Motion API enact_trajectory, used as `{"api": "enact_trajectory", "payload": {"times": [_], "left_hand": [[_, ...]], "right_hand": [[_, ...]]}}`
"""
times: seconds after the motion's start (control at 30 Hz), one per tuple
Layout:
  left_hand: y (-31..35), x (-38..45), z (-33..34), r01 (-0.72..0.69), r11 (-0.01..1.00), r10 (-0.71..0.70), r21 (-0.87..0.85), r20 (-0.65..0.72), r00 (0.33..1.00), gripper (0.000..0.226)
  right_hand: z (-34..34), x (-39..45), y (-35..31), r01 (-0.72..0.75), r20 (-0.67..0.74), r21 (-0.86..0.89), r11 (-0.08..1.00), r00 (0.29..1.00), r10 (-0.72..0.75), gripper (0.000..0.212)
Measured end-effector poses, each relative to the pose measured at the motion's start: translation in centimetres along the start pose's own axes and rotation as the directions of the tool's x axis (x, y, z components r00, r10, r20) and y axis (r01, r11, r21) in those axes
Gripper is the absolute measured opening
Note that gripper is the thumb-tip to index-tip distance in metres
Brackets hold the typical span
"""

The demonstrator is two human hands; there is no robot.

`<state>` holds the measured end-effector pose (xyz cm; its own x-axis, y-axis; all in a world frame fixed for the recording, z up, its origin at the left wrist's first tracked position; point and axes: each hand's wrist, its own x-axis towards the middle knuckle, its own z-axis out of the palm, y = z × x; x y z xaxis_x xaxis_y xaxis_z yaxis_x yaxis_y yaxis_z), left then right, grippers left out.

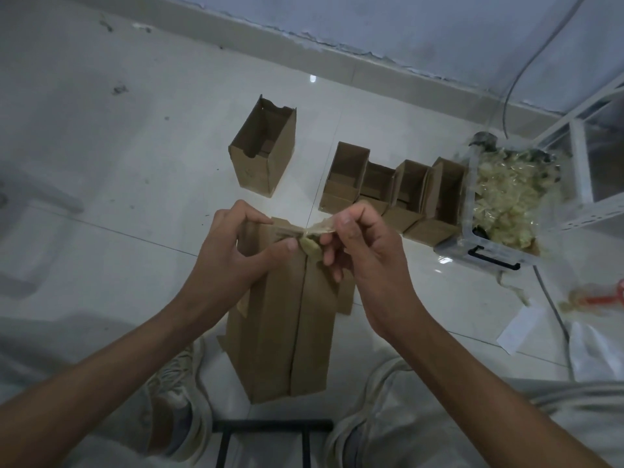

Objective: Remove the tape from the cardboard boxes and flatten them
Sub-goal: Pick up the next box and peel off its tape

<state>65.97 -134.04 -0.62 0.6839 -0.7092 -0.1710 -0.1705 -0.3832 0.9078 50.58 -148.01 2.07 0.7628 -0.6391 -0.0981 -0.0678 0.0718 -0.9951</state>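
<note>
Held upright between the knees, above the pale tiled floor (101,163): a tall brown cardboard box (287,332), centre seam running down its near face, top flaps partly parted. Off the top of that seam, a strip of clear tape (320,228), half peeled, bunched into a yellowish wad at the box end.

Left hand (233,251) curled round the box's upper left corner, thumb pressed on the flap just beside the wad. Right hand (358,248) just right of the box top, thumb and forefinger pinching the loose tape end, other fingers loosely curled.

Best done, probably, by pulling low and along the seam rather than straight up, thumb kept close to the peel line so no cardboard skin tears off. Steady pull, to avoid snapping the strip.

Beyond the box: one open box (263,150) standing alone, and right of it a row of open boxes (391,190). Further right, a clear plastic bin (499,211) heaped with crumpled tape.
</note>
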Motion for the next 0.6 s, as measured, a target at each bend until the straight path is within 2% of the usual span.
{"api": "enact_trajectory", "payload": {"times": [0.1,0.17,0.23,0.3,0.37,0.43,0.53,0.6], "left_hand": [[0.1,-0.2,-0.1,-0.006,1.0,0.006,-0.001,0.002,1.0,0.064],[0.2,-0.3,0.0,-0.082,0.993,0.083,0.079,-0.006,0.997,0.064],[0.1,-0.4,0.1,-0.176,0.965,0.186,0.193,-0.033,0.982,0.066],[-0.2,-0.3,0.1,-0.237,0.925,0.263,0.296,-0.05,0.963,0.068],[-0.6,0.0,0.0,-0.249,0.903,0.286,0.349,-0.058,0.957,0.07],[-0.8,0.1,0.1,-0.243,0.906,0.282,0.345,-0.067,0.957,0.072],[-0.8,0.2,0.2,-0.261,0.907,0.3,0.331,-0.07,0.951,0.071],[-0.8,0.4,0.0,-0.273,0.909,0.309,0.314,-0.069,0.949,0.069]], "right_hand": [[0.0,0.0,0.1,0.01,-0.071,-0.086,0.996,0.997,-0.017,0.025],[0.0,0.0,0.0,-0.007,-0.162,-0.182,0.983,0.986,-0.023,0.023],[0.1,0.0,-0.1,0.013,-0.241,-0.323,0.946,0.966,-0.095,0.02],[0.3,0.1,0.0,0.075,-0.237,-0.479,0.875,0.948,-0.211,0.012],[0.4,0.2,0.3,0.144,-0.173,-0.597,0.789,0.938,-0.301,0.012],[0.2,0.4,0.8,0.248,-0.039,-0.661,0.708,0.931,-0.363,0.017],[-0.4,0.7,1.6,0.431,0.194,-0.693,0.578,0.884,-0.426,0.025],[-0.7,0.8,1.8,0.461,0.253,-0.688,0.561,0.877,-0.409,0.031]]}}
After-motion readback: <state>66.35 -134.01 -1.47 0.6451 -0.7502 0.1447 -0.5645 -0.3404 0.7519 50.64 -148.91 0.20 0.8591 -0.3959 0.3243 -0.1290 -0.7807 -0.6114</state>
